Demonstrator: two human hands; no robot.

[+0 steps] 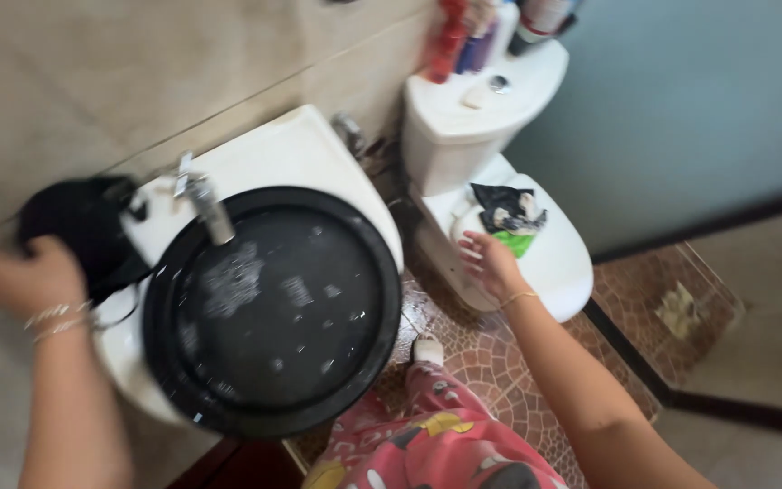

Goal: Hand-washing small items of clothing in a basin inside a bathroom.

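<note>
At the far left, the left hand (13,276) is seen blurred, with thin bracelets at the wrist; it is laid against a black cloth-like thing (83,226) at the left edge of the white sink (291,149). Whether the grip of this hand is pressed together on the black thing or only resting on it cannot be told, since the fingers are smeared by motion. A metal tap (205,206) is fixed at the rear edge of the sink. A large round black tray (273,312), flecked with drops and foam, is set over the basin and covers most of it, its rim reaching past the sink's front edge. Further right, the right hand (491,263) is held with the grip spread, nothing pinched, just above the front left edge of the white toilet lid (558,258). A crumpled dark and green cloth (509,217) lies on the lid, near the fingers. Bottles (477,36) are stood on the cistern (463,113) behind.
</note>
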